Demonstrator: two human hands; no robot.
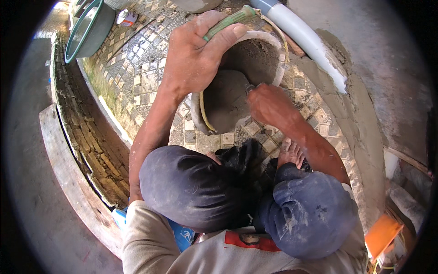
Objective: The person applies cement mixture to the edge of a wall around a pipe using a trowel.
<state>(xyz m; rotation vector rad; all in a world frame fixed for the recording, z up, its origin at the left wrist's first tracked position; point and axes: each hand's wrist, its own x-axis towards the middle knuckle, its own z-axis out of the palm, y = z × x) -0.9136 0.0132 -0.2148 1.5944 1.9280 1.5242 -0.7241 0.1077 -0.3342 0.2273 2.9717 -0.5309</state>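
Note:
A bucket point(276, 42) with a pale, mortar-smeared rim stands tilted in front of my feet. Grey wet mortar point(223, 102) lies inside it. My left hand point(194, 59) is closed round the green grip of the bucket's handle point(237, 19), thumb along the top, holding it up over the far rim. At the bucket's near right edge, my right hand point(273, 104) makes a fist round what looks like a trowel point(250, 88). Only a bit of its metal shank shows; mortar and the fingers hide the rest.
Old mosaic tiles point(146, 82) cover the floor. A grey pipe point(315, 36) bedded in fresh mortar point(367, 137) runs along the right. To the left are a low brick edge point(93, 150), a wooden plank point(68, 169), a green-rimmed basin point(98, 27) and a small can point(127, 18).

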